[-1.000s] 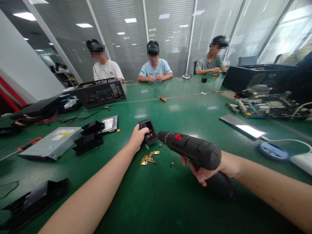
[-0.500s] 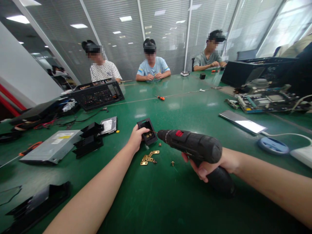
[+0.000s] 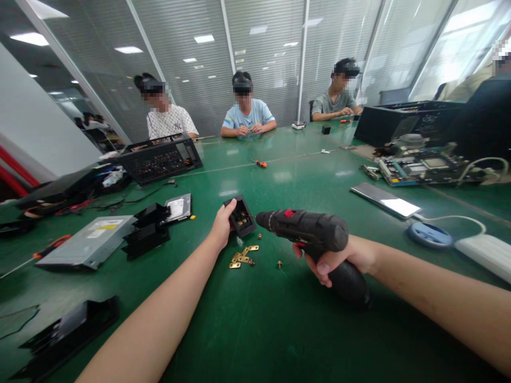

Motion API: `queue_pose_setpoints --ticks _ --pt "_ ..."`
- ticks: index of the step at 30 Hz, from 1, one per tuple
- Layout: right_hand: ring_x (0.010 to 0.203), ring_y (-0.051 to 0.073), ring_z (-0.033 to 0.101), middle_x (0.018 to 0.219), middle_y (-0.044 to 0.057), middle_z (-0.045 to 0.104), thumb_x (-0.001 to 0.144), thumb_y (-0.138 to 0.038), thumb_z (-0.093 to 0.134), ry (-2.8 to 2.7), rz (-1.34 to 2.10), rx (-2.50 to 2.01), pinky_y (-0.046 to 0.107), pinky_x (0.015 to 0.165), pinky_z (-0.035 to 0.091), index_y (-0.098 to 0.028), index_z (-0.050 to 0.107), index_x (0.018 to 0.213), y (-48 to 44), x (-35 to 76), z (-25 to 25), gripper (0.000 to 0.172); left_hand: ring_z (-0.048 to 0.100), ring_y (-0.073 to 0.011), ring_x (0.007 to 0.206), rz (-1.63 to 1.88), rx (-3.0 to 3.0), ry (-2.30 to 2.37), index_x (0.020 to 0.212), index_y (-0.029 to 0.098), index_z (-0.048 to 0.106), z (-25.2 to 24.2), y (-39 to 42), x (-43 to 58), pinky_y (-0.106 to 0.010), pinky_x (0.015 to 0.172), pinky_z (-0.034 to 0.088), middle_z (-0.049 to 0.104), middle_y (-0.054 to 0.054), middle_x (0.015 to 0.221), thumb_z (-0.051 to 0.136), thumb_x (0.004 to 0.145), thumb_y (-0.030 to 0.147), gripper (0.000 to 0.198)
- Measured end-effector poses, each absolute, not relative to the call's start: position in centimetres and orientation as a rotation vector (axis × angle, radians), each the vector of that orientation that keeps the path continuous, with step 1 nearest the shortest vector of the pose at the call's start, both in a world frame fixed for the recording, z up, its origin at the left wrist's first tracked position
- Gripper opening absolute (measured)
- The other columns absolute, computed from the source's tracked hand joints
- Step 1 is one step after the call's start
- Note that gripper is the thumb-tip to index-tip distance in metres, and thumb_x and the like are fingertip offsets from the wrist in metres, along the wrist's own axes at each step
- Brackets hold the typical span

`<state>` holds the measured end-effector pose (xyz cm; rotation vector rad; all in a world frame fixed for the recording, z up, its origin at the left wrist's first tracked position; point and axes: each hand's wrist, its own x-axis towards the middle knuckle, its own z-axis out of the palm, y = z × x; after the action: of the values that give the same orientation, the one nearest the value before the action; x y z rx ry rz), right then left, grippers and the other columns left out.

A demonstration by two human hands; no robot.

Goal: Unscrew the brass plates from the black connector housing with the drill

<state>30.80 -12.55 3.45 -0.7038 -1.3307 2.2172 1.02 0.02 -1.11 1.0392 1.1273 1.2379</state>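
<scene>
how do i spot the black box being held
On the green table, find the left hand, beyond the golden plates. The black box is in its grip. Unlike the black brackets farther left, it shows golden parts inside, with the drill aimed at it.

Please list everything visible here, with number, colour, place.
Drill: 1, black, centre
Box: 1, black, centre
Plates: several, golden, near box
Screws: 3+, brassy, near plates
Screwdrivers: 2+, orange handles, centre and left
Drives: 2, silvery, left
Plastic parts: several, black, left
Phone: 1, grey, right
Disc: 1, blue, right
Long block: 1, white, right
Circuit board: 1+, mixed colours, right
Computer cases: 2+, black, back left and right
People: 4+, various clothing, back and right
Table: 1, green, beneath
Left hand: 1, bare, holding box
Right hand: 1, bare, gripping drill
</scene>
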Motion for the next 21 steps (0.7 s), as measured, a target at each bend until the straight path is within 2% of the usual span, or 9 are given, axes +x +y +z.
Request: queue_pose_setpoints --ticks 5,10,15,18,21 --pt "0.051 0.016 0.07 0.063 0.0 0.075 0.06 -0.015 0.09 -1.336 2.23 -0.706 0.023 0.05 0.054 -0.014 0.064 0.103 -12.6 30.5 3.3 0.05 0.075 -0.0267 0.082 1.228 0.999 1.137 0.109 0.019 0.067 -1.2 0.1 1.0 -0.038 0.071 0.06 0.076 -0.009 0.095 0.067 0.074 0.082 0.072" --pt "0.052 0.016 0.07 0.063 0.0 0.075 0.059 -0.016 0.092 -1.35 2.219 -0.739 0.024 0.052 0.057 -0.015 0.065 0.098 -12.5 30.6 3.7 0.047 0.075 -0.0267 0.082 1.23 0.996 1.154 0.11 0.019 0.067 -1.0 0.0 1.1 -0.038 0.07 0.06 0.077 -0.009 0.096 0.066 0.075 0.083 0.072" --pt "0.059 0.016 0.074 0.068 0.0 0.077 0.068 -0.013 0.09 -1.388 2.256 -0.745 0.026 0.059 0.06 -0.015 0.062 0.109 -12.5 31.0 4.8 0.05 0.075 -0.0263 0.083 1.235 0.989 1.161 0.11 0.019 0.067 -0.9 -0.1 1.2 -0.037 0.072 0.059 0.077 -0.009 0.094 0.066 0.074 0.083 0.074" --pt "0.058 0.017 0.074 0.068 0.0 0.077 0.069 -0.014 0.091 -1.435 2.237 -0.72 0.026 0.057 0.058 -0.015 0.061 0.111 -12.5 31.1 4.4 0.052 0.075 -0.026 0.082 1.235 0.982 1.171 0.107 0.018 0.067 -0.9 -0.3 1.3 -0.037 0.072 0.059 0.076 -0.009 0.092 0.067 0.073 0.084 0.074" --pt "0.054 0.018 0.073 0.066 0.0 0.076 0.063 -0.016 0.096 -1.386 2.213 -0.725 0.025 0.05 0.056 -0.015 0.06 0.11 -12.6 30.8 3.5 0.06 0.074 -0.0252 0.078 1.248 0.98 1.172 0.104 0.017 0.067 -0.9 -0.4 1.4 -0.037 0.07 0.058 0.075 -0.008 0.088 0.069 0.071 0.084 0.074"
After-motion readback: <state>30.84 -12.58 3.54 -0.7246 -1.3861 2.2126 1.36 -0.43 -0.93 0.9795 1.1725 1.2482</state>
